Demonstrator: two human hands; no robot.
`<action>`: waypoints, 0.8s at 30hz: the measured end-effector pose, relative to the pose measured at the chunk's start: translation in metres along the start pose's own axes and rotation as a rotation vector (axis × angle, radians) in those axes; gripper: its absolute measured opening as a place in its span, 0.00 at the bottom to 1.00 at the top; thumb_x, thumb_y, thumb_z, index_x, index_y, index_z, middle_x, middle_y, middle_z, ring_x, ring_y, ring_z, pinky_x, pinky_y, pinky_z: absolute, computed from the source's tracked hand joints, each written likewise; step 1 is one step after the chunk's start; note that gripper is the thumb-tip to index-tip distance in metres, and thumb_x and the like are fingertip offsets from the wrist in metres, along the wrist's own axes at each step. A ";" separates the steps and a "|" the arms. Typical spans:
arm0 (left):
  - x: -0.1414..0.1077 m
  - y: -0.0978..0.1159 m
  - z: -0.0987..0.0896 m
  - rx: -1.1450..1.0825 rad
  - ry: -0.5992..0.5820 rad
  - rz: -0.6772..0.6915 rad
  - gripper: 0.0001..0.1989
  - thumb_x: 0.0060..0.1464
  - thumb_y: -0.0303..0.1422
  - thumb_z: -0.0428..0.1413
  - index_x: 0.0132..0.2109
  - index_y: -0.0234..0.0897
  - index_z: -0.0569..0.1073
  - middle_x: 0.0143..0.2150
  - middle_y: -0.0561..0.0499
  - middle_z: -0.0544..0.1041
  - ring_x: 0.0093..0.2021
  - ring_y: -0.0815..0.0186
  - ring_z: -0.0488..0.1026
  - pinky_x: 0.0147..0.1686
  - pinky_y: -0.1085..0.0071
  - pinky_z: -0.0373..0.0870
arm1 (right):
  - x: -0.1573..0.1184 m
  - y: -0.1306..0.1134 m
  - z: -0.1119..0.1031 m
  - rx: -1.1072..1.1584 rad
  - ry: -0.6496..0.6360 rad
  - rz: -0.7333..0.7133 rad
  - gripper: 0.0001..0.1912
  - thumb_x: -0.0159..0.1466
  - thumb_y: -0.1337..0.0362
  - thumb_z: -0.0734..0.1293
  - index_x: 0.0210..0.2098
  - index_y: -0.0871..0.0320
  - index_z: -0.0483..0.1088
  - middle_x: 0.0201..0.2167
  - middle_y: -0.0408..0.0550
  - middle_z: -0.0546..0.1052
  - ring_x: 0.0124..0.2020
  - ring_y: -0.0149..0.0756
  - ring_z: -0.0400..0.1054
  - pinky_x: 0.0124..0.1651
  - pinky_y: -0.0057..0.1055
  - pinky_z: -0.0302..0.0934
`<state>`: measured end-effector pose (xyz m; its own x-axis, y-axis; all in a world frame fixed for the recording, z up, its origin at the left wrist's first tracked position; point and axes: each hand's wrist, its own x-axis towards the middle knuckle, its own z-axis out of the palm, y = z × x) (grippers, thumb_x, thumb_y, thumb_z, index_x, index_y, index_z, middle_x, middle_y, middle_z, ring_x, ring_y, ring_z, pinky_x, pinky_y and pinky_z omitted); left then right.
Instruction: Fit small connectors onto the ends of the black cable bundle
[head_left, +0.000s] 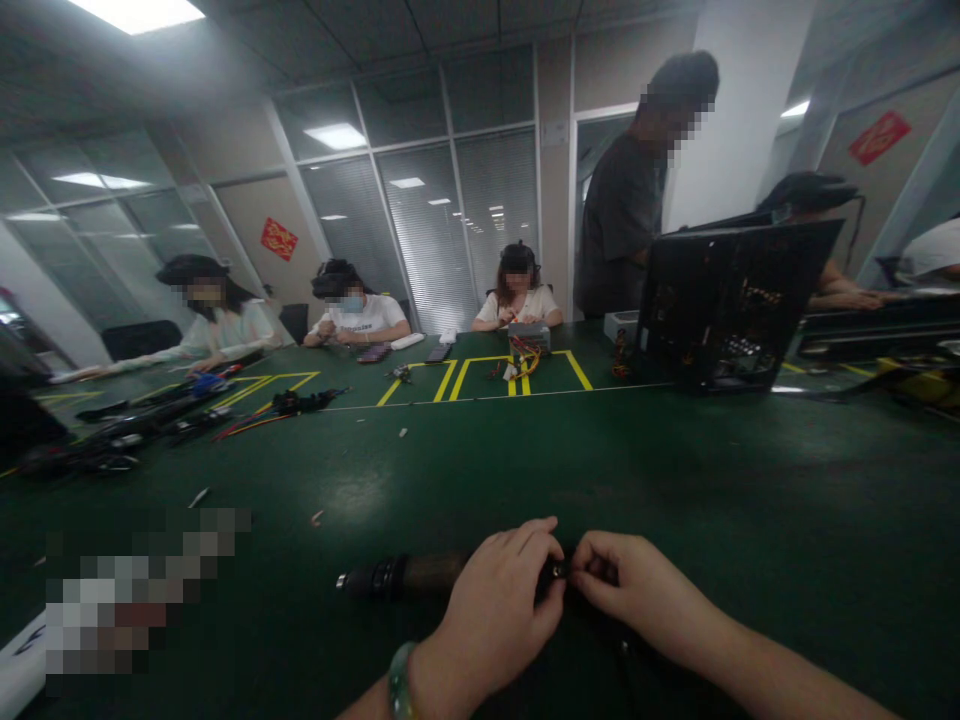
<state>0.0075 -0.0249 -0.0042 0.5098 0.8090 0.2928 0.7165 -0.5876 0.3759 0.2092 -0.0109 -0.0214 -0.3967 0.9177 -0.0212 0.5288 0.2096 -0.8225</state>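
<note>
A dark, cylindrical electric screwdriver (pixel 435 577) lies low above the green table, its metal tip pointing left. My left hand (pixel 504 592), with a green bangle at the wrist, is closed around its rear part and hides much of the body. At that rear end a small dark piece (pixel 559 571) with a brassy spot shows between my hands. My right hand (pixel 626 575) pinches close against it, thumb and fingertips together on what looks like a small dark cable end. Part of a dark cable (pixel 625 648) shows dimly under my right wrist.
Black parts and cables (pixel 112 430) are heaped on the table (pixel 360 480) at left. A black computer case (pixel 739 310) stands at right. Several people sit across the table; one person (pixel 622 200) stands behind the case. A power supply (pixel 529 338) with coloured wires sits opposite.
</note>
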 end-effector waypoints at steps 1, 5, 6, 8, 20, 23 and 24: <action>0.000 0.000 0.000 -0.002 0.005 -0.005 0.09 0.55 0.27 0.55 0.44 0.41 0.68 0.58 0.52 0.68 0.56 0.60 0.66 0.54 0.60 0.64 | 0.000 0.000 0.000 -0.001 0.004 -0.003 0.05 0.62 0.65 0.64 0.31 0.58 0.71 0.24 0.40 0.73 0.26 0.30 0.66 0.27 0.22 0.54; -0.001 -0.001 0.000 0.007 0.006 0.004 0.06 0.57 0.27 0.54 0.42 0.41 0.68 0.57 0.53 0.69 0.55 0.61 0.67 0.54 0.60 0.64 | 0.000 -0.001 0.000 0.006 -0.001 -0.008 0.04 0.62 0.65 0.64 0.31 0.58 0.71 0.24 0.40 0.73 0.26 0.30 0.66 0.27 0.22 0.54; -0.001 -0.001 0.000 0.011 0.004 0.009 0.07 0.56 0.27 0.54 0.42 0.41 0.68 0.57 0.53 0.69 0.55 0.61 0.67 0.54 0.60 0.64 | 0.000 -0.001 0.000 0.007 -0.004 -0.010 0.05 0.62 0.65 0.64 0.31 0.58 0.71 0.24 0.40 0.73 0.26 0.30 0.66 0.27 0.22 0.55; 0.000 -0.001 0.001 0.017 -0.005 0.019 0.08 0.55 0.26 0.55 0.42 0.41 0.68 0.57 0.53 0.70 0.54 0.61 0.68 0.53 0.60 0.64 | 0.000 -0.001 0.000 0.005 -0.004 -0.014 0.05 0.62 0.65 0.64 0.31 0.58 0.71 0.25 0.40 0.73 0.26 0.30 0.66 0.27 0.22 0.55; 0.000 0.000 0.001 0.019 -0.001 0.012 0.07 0.56 0.27 0.53 0.42 0.41 0.69 0.57 0.52 0.70 0.54 0.61 0.67 0.54 0.61 0.64 | 0.000 -0.002 -0.001 0.008 -0.013 0.006 0.05 0.62 0.64 0.64 0.32 0.57 0.72 0.25 0.40 0.74 0.27 0.31 0.67 0.28 0.22 0.55; 0.000 -0.001 0.001 0.007 0.003 0.005 0.08 0.54 0.26 0.54 0.42 0.41 0.69 0.56 0.53 0.70 0.54 0.61 0.67 0.54 0.60 0.64 | 0.000 -0.001 -0.001 0.007 -0.012 0.007 0.05 0.62 0.64 0.64 0.33 0.57 0.72 0.25 0.40 0.74 0.27 0.31 0.67 0.27 0.22 0.55; 0.000 -0.001 0.002 0.004 0.003 0.004 0.09 0.54 0.26 0.54 0.42 0.41 0.69 0.57 0.53 0.70 0.54 0.61 0.67 0.54 0.60 0.63 | 0.000 0.000 -0.001 0.006 -0.009 0.007 0.05 0.62 0.64 0.65 0.33 0.57 0.72 0.26 0.40 0.74 0.27 0.31 0.67 0.27 0.22 0.55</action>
<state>0.0076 -0.0246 -0.0059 0.5112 0.8064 0.2973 0.7165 -0.5909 0.3709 0.2100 -0.0108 -0.0207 -0.3998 0.9160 -0.0326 0.5275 0.2009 -0.8255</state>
